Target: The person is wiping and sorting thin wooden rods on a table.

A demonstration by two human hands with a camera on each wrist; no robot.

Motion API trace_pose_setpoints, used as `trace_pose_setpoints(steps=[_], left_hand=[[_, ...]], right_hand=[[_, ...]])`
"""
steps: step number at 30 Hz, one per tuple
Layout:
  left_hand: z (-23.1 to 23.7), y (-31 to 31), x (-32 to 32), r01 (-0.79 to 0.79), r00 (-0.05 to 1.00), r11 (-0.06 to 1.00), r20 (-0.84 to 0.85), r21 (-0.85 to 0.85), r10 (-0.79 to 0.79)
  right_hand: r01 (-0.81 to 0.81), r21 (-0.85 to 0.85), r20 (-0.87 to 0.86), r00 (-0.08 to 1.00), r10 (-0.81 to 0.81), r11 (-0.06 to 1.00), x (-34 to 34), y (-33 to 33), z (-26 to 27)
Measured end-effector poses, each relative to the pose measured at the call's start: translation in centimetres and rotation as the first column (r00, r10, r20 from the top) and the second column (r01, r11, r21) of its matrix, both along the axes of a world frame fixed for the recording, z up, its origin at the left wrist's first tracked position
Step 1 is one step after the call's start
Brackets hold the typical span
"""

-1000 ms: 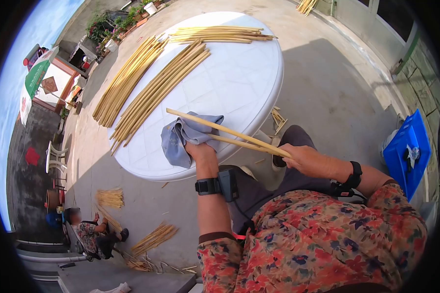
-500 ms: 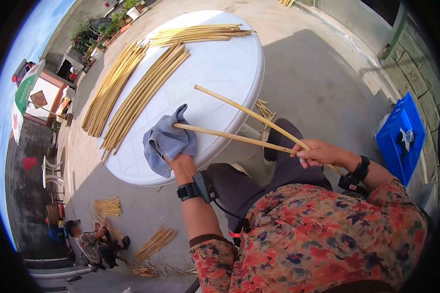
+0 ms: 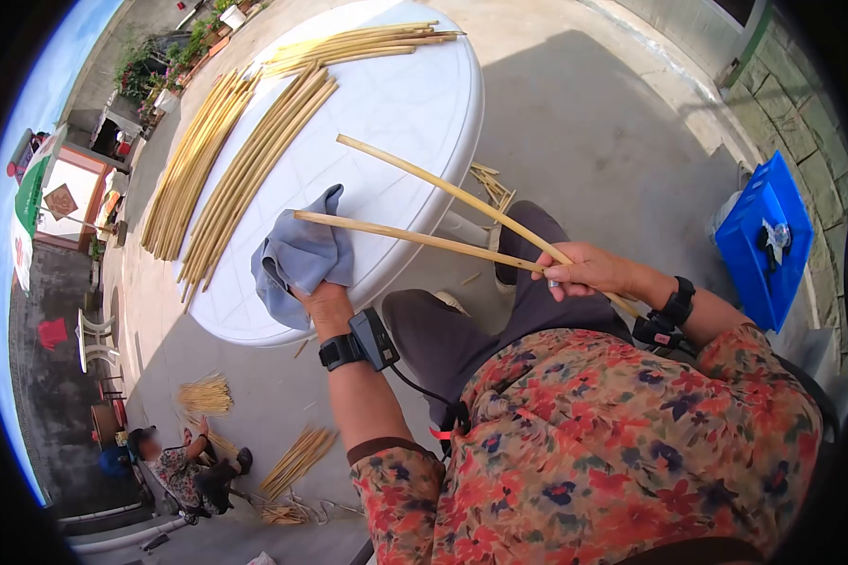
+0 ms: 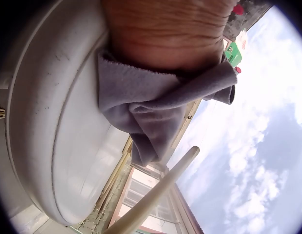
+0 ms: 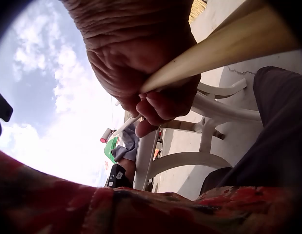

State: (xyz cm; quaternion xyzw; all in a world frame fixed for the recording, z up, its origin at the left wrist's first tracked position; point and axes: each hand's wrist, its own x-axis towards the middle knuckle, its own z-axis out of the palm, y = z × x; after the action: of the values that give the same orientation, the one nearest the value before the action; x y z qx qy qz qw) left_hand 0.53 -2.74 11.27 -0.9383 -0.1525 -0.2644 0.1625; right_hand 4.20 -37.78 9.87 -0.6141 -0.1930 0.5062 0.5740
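My left hand holds a crumpled blue-grey cloth over the near edge of the white table; its fingers are hidden in the folds. Two long pale sticks are gripped together in my right hand, spreading apart toward their far ends. The lower stick's tip overlaps the cloth in the head view. From the left wrist, a stick's end shows apart from the cloth. In the right wrist view, curled fingers wrap the stick shafts.
Rows of similar sticks lie along the table's far and left sides. A blue bin stands at the right. Another person sits at lower left near stick piles. More short sticks lie on the ground beyond my knees.
The cloth has come off the sticks' middle toward their far ends and now sits left of them. My right hand has shifted its hold, and the two sticks are spread wider.
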Motion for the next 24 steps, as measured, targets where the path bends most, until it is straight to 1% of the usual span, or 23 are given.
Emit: trace_pose_setpoints(steps=[1, 2, 3, 4, 5, 6, 7, 8, 9, 10, 11, 12, 13, 14, 15, 16, 17, 18, 19, 21, 22, 24], left_hand=[[-4.5, 3.8, 0.2, 0.211, 0.975, 0.940, 0.127, -0.268, -0.182], [-6.6, 6.0, 0.4, 0.425, 0.901, 0.766, 0.302, -0.482, -0.310], [-6.7, 5.5, 0.2, 0.512, 0.858, 0.475, 0.454, -0.716, -0.239], [-5.7, 4.5, -0.2, 0.576, 0.817, -0.029, 0.576, -0.817, -0.003], [-4.9, 3.6, -0.3, 0.614, 0.787, -0.372, 0.574, -0.696, 0.226], [-4.2, 2.6, -0.4, 0.637, 0.768, -0.526, 0.526, -0.564, 0.366], [-4.0, 2.5, -0.7, 0.654, 0.753, -0.573, 0.500, -0.493, 0.428], [-3.9, 2.2, -0.7, 0.656, 0.750, -0.608, 0.482, -0.447, 0.454], [-3.8, 1.7, -0.5, 0.657, 0.747, -0.635, 0.468, -0.407, 0.472], [-3.6, 1.6, -0.8, 0.667, 0.738, -0.645, 0.451, -0.373, 0.502], [-3.4, 1.4, -0.7, 0.665, 0.739, -0.661, 0.438, -0.349, 0.512], [-3.3, 0.9, -0.6, 0.656, 0.745, -0.681, 0.421, -0.325, 0.517], [-3.1, 1.0, -1.0, 0.662, 0.739, -0.685, 0.415, -0.303, 0.531], [-3.5, 1.2, -1.2, 0.642, 0.735, -0.722, 0.477, -0.259, 0.482], [-4.2, 0.8, -1.1, 0.642, 0.735, -0.722, 0.476, -0.259, 0.483], [-4.3, 1.0, -1.2, 0.651, 0.743, -0.667, 0.488, -0.363, 0.459], [-3.3, 0.5, -0.9, 0.642, 0.759, -0.615, 0.493, -0.458, 0.426], [-2.4, -0.5, -1.4, 0.616, 0.784, -0.661, 0.410, -0.428, 0.466], [-2.4, -0.2, -0.5, 0.618, 0.778, -0.672, 0.437, -0.408, 0.451], [-3.9, 0.2, -1.7, 0.601, 0.772, -0.629, 0.562, -0.493, 0.298], [-2.2, -0.9, -1.6, 0.646, 0.750, -0.695, 0.429, -0.316, 0.503], [-3.4, -0.4, -1.7, 0.656, 0.731, -0.698, 0.472, -0.288, 0.492]], right_hand=[[0.006, 0.019, -0.001, 1.000, -0.006, 1.000, -0.2, 0.5, 0.1], [0.012, 0.034, 0.006, 1.000, -0.012, 0.999, -0.1, 1.0, 0.4], [0.012, 0.034, 0.006, 1.000, -0.012, 0.999, -0.1, 1.2, 0.6], [-0.011, 0.059, 0.006, 1.000, 0.010, 0.998, 0.3, 2.1, 0.9], [-0.025, 0.074, 0.001, 1.000, 0.025, 0.997, 0.5, 2.8, 1.1], [-0.025, 0.074, 0.002, 1.000, 0.025, 0.997, 0.6, 3.3, 1.2], [-0.056, 0.099, -0.029, 0.998, 0.059, 0.994, 1.1, 4.8, 1.4], [-0.071, 0.115, -0.063, 0.995, 0.078, 0.991, 1.5, 6.0, 1.8], [-0.071, 0.115, -0.062, 0.995, 0.078, 0.991, 1.8, 6.9, 2.0], [-0.119, 0.171, -0.100, 0.985, 0.138, 0.978, 2.4, 8.6, 2.3], [-0.151, 0.227, -0.134, 0.974, 0.185, 0.962, 2.9, 10.3, 2.6], [-0.151, 0.227, -0.133, 0.974, 0.185, 0.962, 3.3, 11.3, 2.6], [-0.186, 0.249, -0.183, 0.955, 0.235, 0.950, 3.8, 13.6, 2.7], [-0.193, 0.264, -0.232, 0.938, 0.256, 0.945, 4.0, 15.2, 2.7], [-0.193, 0.264, -0.232, 0.938, 0.256, 0.945, 3.8, 16.1, 2.3], [-0.209, 0.281, -0.303, 0.907, 0.294, 0.937, 3.7, 17.8, 1.9], [-0.209, 0.293, -0.372, 0.874, 0.313, 0.933, 3.9, 18.8, 1.6], [-0.210, 0.300, -0.375, 0.871, 0.318, 0.930, 4.1, 18.8, 1.3], [-0.261, 0.270, -0.421, 0.834, 0.357, 0.927, 3.0, 19.4, 2.2], [-0.271, 0.307, -0.430, 0.816, 0.387, 0.912, 2.7, 19.6, 1.8], [-0.270, 0.299, -0.405, 0.833, 0.378, 0.915, 3.3, 19.7, 1.8], [-0.336, 0.397, -0.499, 0.702, 0.508, 0.854, 3.3, 19.6, 1.5]])
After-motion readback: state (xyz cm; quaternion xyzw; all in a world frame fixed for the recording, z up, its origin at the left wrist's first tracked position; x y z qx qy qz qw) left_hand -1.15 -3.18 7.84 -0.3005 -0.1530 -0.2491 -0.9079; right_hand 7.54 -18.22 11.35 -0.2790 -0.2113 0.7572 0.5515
